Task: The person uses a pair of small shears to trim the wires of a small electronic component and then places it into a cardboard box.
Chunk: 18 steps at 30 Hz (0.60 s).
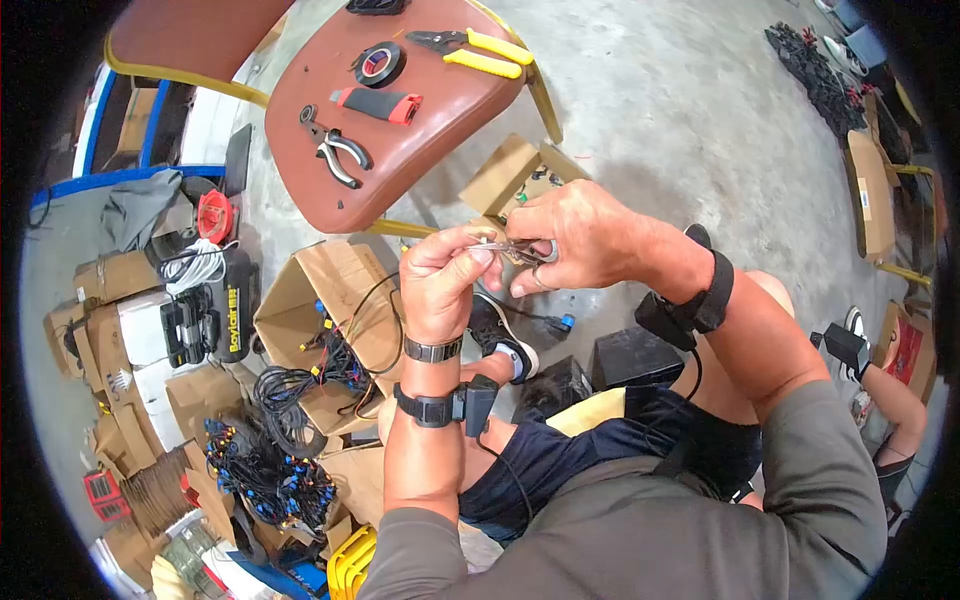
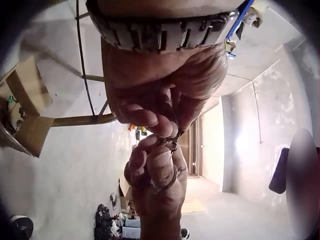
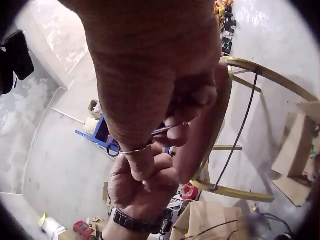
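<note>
In the head view the right hand (image 1: 583, 238) grips a small metal tool (image 1: 522, 250), its fingers curled round the handles and its tips pointing at the left hand. The left hand (image 1: 440, 282) pinches something small and pale (image 1: 484, 243) between thumb and fingers at those tips; what it is cannot be made out. Both hands meet closely in the left wrist view, the left hand (image 2: 155, 105) above and the right hand (image 2: 161, 175) below. A thin metal part (image 3: 161, 129) of the tool shows under the right hand (image 3: 150, 95) in the right wrist view.
A brown chair (image 1: 420, 130) holds pliers (image 1: 336, 150), yellow-handled strippers (image 1: 480, 52), black tape (image 1: 380, 64) and a red-and-black tool (image 1: 378, 104). Cardboard boxes (image 1: 350, 290) with cables stand at the left; a small open box (image 1: 497, 176) lies beyond the hands. Another person's arm (image 1: 893, 400) is at the right.
</note>
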Motion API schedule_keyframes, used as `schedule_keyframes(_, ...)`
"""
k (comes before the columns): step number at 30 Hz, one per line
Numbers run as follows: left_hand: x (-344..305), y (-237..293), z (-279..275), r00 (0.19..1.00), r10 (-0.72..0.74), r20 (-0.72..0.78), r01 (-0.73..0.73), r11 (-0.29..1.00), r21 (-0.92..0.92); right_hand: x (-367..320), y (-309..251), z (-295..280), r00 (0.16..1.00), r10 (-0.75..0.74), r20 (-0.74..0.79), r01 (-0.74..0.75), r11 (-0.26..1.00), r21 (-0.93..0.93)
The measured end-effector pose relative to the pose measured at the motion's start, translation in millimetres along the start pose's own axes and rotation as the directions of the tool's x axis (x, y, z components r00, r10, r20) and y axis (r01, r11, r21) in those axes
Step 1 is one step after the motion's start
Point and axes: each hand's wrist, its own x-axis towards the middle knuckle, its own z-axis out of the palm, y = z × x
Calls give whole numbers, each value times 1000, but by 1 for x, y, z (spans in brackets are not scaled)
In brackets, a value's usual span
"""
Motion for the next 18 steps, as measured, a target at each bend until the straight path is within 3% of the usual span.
schedule_keyframes(5, -5, 6, 2, 998, 28, -61, -28, 1000, 13, 5, -7, 1, 1000, -29, 6, 29, 999, -31)
schedule_keyframes(18, -2, 8, -1, 999, -8, 39, 13, 994, -110, 3, -8, 5, 999, -30, 18, 29, 996, 88)
